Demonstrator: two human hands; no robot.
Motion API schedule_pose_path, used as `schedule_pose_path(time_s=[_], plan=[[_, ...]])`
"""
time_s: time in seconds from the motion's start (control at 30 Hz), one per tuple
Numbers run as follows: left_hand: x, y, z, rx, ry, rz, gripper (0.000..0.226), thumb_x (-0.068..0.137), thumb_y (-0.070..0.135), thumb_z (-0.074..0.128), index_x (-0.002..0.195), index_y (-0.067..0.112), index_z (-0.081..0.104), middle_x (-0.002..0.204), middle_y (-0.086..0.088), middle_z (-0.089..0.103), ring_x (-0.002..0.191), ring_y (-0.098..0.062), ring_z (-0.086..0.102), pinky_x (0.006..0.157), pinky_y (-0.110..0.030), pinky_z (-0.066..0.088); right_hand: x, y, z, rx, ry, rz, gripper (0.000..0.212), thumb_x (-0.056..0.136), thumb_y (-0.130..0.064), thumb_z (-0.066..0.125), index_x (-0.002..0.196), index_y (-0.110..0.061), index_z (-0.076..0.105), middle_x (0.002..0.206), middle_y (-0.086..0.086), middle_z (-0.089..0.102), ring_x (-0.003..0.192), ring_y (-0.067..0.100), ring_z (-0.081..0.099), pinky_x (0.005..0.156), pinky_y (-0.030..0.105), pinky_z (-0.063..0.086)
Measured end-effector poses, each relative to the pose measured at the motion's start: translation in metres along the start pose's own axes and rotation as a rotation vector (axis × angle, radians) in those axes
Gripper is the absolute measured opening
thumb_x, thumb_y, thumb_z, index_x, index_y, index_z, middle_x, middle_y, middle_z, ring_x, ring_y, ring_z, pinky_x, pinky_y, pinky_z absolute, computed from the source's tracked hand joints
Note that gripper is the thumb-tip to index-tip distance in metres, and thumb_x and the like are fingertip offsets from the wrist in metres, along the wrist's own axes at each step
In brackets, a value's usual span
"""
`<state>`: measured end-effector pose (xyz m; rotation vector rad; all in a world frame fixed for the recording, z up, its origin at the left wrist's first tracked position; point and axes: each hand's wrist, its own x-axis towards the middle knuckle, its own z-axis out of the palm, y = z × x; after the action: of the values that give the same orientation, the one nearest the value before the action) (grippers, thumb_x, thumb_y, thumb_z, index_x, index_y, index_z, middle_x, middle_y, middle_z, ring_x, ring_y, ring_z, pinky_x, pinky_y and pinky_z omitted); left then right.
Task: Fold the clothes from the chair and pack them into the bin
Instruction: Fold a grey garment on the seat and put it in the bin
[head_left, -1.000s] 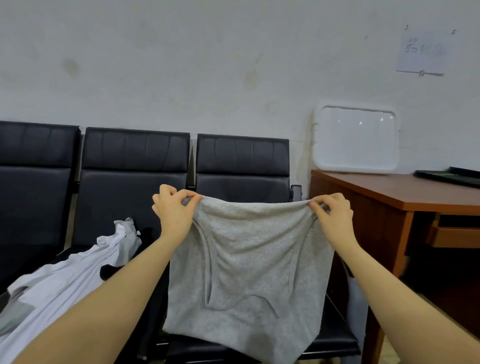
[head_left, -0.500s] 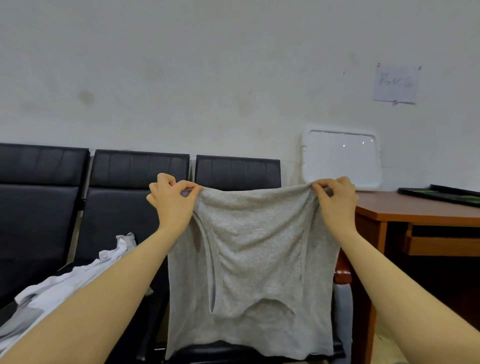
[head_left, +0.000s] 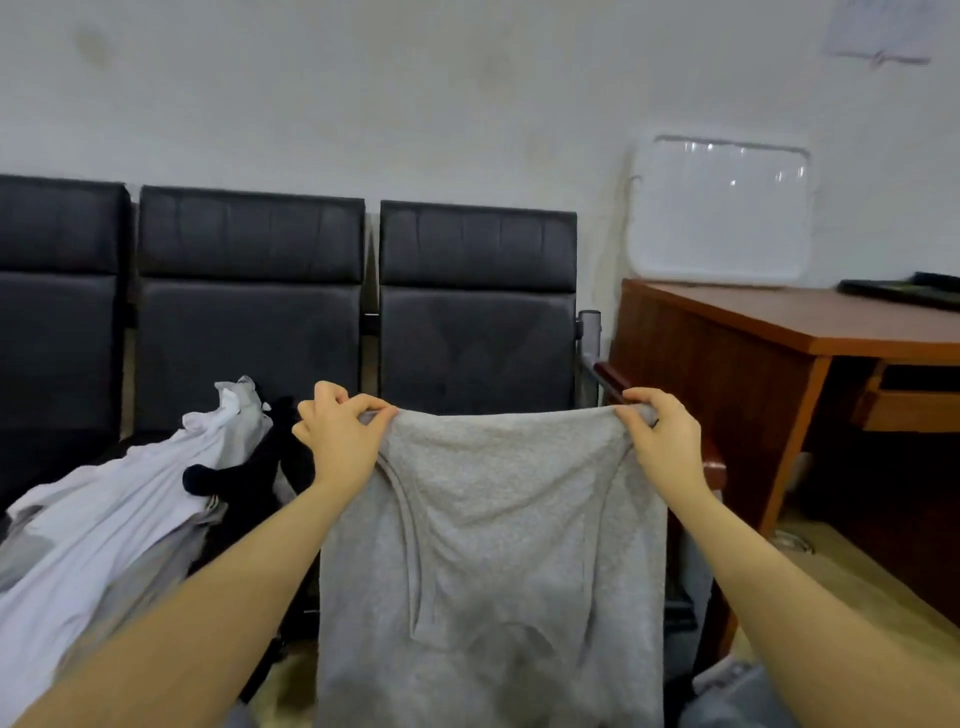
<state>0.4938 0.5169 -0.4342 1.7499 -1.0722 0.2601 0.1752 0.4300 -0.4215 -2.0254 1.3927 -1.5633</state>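
- The left hand (head_left: 336, 439) and right hand (head_left: 662, 441) are each pinching a top corner of a grey knit cotton top (head_left: 498, 545), fingers clamped on the cloth.
- The top is hanging spread in front of the row of black padded chairs (head_left: 478, 312).
- A heap of white and black clothes (head_left: 130, 509) is lying on the chair seat left of it.
- A brown wooden desk (head_left: 769, 332) is standing right of the chairs.

An office or waiting room: joined black seats (head_left: 249, 312) against a plain wall, a wooden desk (head_left: 779, 332) just beside them.
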Motion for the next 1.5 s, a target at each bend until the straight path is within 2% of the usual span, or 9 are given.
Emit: schedule_pose_path(time_s=[0.1, 0.5, 0.63, 0.73, 0.83, 0.97, 1.13, 1.27, 1.5], plan=[[-0.008, -0.03, 0.035, 0.035, -0.068, -0.058, 0.013, 0.084, 0.031, 0.069, 0.081, 0.02, 0.074, 0.097, 0.0, 0.035, 0.092, -0.019, 0.027, 0.085, -0.03, 0.014, -0.006, 0.034, 0.029, -0.007, -0.077, 0.06, 0.019, 0.091, -0.019, 0.062, 0.108, -0.011, 0.065, 0.108, 0.004, 0.064, 0.101, 0.014, 0.055, 0.092, 0.028, 0.041], [-0.01, -0.115, 0.135, 0.184, -0.331, -0.087, 0.009, 0.083, 0.03, 0.07, 0.082, 0.023, 0.074, 0.099, 0.002, 0.036, 0.101, -0.026, 0.033, 0.085, -0.034, 0.018, -0.013, 0.135, 0.123, -0.147, -0.305, 0.27, 0.01, 0.092, -0.018, 0.058, 0.097, -0.016, 0.067, 0.097, -0.005, 0.057, 0.101, 0.019, 0.055, 0.102, 0.049, 0.038], [-0.013, -0.133, 0.154, 0.248, -0.467, -0.141, 0.008, 0.086, 0.03, 0.067, 0.086, 0.024, 0.073, 0.105, 0.004, 0.042, 0.112, -0.022, 0.032, 0.096, -0.037, 0.019, -0.02, 0.159, 0.142, -0.177, -0.332, 0.278, 0.007, 0.092, -0.02, 0.059, 0.091, -0.025, 0.065, 0.1, -0.002, 0.063, 0.099, 0.019, 0.057, 0.102, 0.047, 0.034], [-0.024, -0.144, 0.163, 0.347, -0.596, -0.134, 0.01, 0.09, 0.029, 0.06, 0.093, 0.024, 0.069, 0.115, 0.003, 0.044, 0.123, -0.02, 0.03, 0.105, -0.041, 0.015, -0.03, 0.172, 0.151, -0.279, -0.393, 0.319, 0.012, 0.094, -0.021, 0.057, 0.098, -0.021, 0.069, 0.108, -0.001, 0.063, 0.099, 0.015, 0.05, 0.101, 0.036, 0.024], [-0.03, -0.154, 0.168, 0.255, -0.593, -0.087, 0.012, 0.094, 0.023, 0.054, 0.102, 0.022, 0.063, 0.116, 0.001, 0.049, 0.119, -0.019, 0.041, 0.106, -0.041, 0.013, -0.034, 0.178, 0.156, -0.428, -0.42, 0.249, 0.018, 0.092, -0.017, 0.058, 0.105, -0.017, 0.07, 0.115, 0.002, 0.06, 0.111, 0.022, 0.049, 0.099, 0.031, 0.018], [-0.031, -0.159, 0.168, 0.156, -0.621, -0.035, 0.022, 0.098, 0.013, 0.041, 0.108, 0.02, 0.06, 0.116, 0.002, 0.051, 0.112, -0.015, 0.047, 0.109, -0.039, 0.012, -0.031, 0.175, 0.158, -0.326, -0.505, 0.165, 0.025, 0.091, -0.011, 0.059, 0.115, -0.01, 0.066, 0.116, 0.005, 0.06, 0.109, 0.022, 0.055, 0.094, 0.025, 0.033], [-0.028, -0.166, 0.159, 0.213, -0.771, 0.003, 0.017, 0.095, 0.037, 0.05, 0.108, 0.034, 0.061, 0.119, 0.009, 0.043, 0.117, -0.016, 0.033, 0.105, -0.036, 0.017, -0.034, 0.176, 0.158, -0.33, -0.578, 0.206, 0.027, 0.09, -0.026, 0.063, 0.115, -0.016, 0.065, 0.109, -0.002, 0.051, 0.105, 0.017, 0.045, 0.089, 0.026, 0.036], [-0.027, -0.159, 0.157, 0.176, -0.698, -0.105, 0.009, 0.09, 0.035, 0.06, 0.095, 0.034, 0.068, 0.106, 0.006, 0.042, 0.107, -0.018, 0.033, 0.09, -0.028, 0.016, -0.034, 0.172, 0.161, -0.321, -0.52, 0.249, 0.012, 0.09, -0.023, 0.064, 0.1, -0.021, 0.069, 0.097, -0.005, 0.047, 0.099, 0.019, 0.04, 0.084, 0.027, 0.029], [-0.006, -0.142, 0.168, 0.107, -0.505, -0.146, 0.01, 0.087, 0.032, 0.066, 0.091, 0.028, 0.073, 0.1, 0.004, 0.042, 0.101, -0.016, 0.029, 0.087, -0.027, 0.014, -0.006, 0.155, 0.173, -0.269, -0.37, 0.285, 0.009, 0.088, -0.029, 0.066, 0.094, -0.028, 0.073, 0.1, -0.003, 0.042, 0.098, 0.015, 0.029, 0.084, 0.024, 0.015]])
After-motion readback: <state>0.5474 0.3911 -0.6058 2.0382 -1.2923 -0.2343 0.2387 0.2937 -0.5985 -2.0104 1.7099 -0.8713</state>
